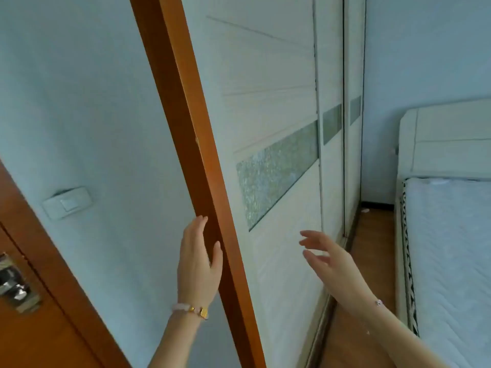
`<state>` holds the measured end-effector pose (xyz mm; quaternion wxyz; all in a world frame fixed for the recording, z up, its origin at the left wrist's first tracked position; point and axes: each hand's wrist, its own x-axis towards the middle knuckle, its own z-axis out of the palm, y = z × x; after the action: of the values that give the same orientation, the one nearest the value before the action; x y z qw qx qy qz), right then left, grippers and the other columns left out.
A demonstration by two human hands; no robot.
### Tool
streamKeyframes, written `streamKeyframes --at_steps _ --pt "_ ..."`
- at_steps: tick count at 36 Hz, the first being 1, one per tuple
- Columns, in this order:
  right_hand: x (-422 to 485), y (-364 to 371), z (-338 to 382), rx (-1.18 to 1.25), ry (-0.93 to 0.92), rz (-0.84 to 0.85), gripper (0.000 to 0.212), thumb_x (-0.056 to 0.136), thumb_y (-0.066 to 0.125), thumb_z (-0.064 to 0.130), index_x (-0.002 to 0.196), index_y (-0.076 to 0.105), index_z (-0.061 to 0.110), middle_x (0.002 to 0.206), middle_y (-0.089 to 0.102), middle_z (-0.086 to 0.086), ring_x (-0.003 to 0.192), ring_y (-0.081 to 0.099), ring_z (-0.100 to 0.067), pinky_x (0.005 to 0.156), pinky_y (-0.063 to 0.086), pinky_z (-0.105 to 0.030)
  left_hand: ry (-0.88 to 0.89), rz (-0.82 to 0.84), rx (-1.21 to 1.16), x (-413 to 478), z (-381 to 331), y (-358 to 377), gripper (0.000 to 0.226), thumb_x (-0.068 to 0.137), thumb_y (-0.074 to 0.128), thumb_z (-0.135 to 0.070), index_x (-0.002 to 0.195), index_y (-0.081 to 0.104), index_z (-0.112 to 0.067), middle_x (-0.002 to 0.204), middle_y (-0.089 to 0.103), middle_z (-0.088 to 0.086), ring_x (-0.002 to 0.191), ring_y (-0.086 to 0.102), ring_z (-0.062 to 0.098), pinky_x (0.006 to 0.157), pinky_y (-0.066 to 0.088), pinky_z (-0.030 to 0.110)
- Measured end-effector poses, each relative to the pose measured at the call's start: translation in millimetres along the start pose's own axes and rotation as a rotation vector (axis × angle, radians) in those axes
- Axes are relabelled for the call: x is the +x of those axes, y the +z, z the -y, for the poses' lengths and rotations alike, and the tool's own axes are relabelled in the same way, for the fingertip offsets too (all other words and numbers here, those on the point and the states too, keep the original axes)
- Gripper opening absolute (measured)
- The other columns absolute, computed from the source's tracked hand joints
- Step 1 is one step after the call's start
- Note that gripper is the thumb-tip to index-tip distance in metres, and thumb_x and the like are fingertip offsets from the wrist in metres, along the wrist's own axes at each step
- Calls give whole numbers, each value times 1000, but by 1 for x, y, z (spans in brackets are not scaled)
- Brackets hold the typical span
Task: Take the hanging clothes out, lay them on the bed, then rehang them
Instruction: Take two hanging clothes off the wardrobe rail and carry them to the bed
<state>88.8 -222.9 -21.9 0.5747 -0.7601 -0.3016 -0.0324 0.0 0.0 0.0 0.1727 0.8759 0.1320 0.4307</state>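
Two hands are up in front of the camera. The left hand (198,264) lies flat against the orange-brown door frame (186,102), fingers straight and together, thumb laid on the frame's near face. A beaded bracelet (191,309) with a gold charm sits on that wrist. The right hand (334,261) reaches towards the white wardrobe (265,88), fingers spread apart and lightly bent, holding nothing. Whether the fingertips touch the panel, I cannot tell.

No sign of the hanging clothes: the wardrobe's sliding panels, each crossed by a speckled glass band, run shut along its front, and what lies behind them is hidden.

Over on the right is the bed (451,235), with its pale quilted mattress and white headboard (451,136) cut off by the picture's edge. A strip of wooden floor (372,235) runs between bed and wardrobe.

On the left, a white light switch (67,203) sits on the blue wall. Only a corner of the brown door (32,328) shows, with a metal latch plate (13,282) blurred at the edge.
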Motion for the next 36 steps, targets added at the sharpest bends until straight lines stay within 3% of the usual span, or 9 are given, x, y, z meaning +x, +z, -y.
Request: streamKeyframes --at_steps 3,6,11,17,19,25,29,31,36 --pt "38 18 14 -74 -141 -93 34 94 51 18 125 51 31 122 56 18 113 52 1 98 41 -18 17 -84 20 24 1 11 66 88 59 -27 144 30 -9 151 29 12 137 35 27 99 35 30" --pt "77 43 25 -154 -255 -50 40 96 49 22 133 44 35 128 41 27 119 40 5 102 33 -12 12 -116 39 35 4 28 76 85 58 -39 146 19 -14 152 26 12 136 35 31 96 43 37" --pt "120 81 25 -197 -442 27 55 96 47 32 138 15 50 138 11 47 130 11 24 104 11 2 32 -175 60 32 14 44 74 85 42 -54 145 13 -21 149 27 9 133 38 31 92 43 43" --pt "141 99 14 -89 -608 67 65 95 46 33 148 9 42 156 7 24 144 10 0 116 12 -15 118 -265 79 37 27 51 73 87 28 -67 147 -1 -37 156 9 -10 133 27 22 96 37 48" --pt "143 100 9 -60 -619 100 72 93 52 30 148 7 42 157 5 22 145 8 0 115 10 -13 112 -281 93 37 26 55 72 88 28 -66 147 -2 -37 156 -3 -22 136 23 18 98 33 51" --pt "152 100 4 -48 -666 84 77 88 60 28 149 14 33 157 10 19 145 12 -3 115 15 -14 96 -237 80 34 23 52 71 89 26 -65 146 -7 -40 154 -9 -26 139 16 14 101 30 53" --pt "156 102 2 -36 -693 67 73 87 61 22 149 22 15 158 16 4 145 15 -8 115 17 -18 119 -225 85 33 24 47 71 88 29 -66 145 -8 -44 153 -9 -30 143 8 3 110 21 42" --pt "158 101 0 -35 -699 61 72 87 61 20 148 22 12 158 16 0 146 14 -9 115 16 -17 116 -216 82 32 23 46 72 88 31 -65 144 -8 -44 153 -7 -30 143 4 -4 113 17 31" --pt "170 93 -7 -36 -691 48 72 87 64 15 147 25 10 158 17 -1 146 14 -8 114 16 -14 61 -272 158 29 12 46 64 91 31 -57 146 9 -32 152 19 -5 136 27 15 104 33 44"
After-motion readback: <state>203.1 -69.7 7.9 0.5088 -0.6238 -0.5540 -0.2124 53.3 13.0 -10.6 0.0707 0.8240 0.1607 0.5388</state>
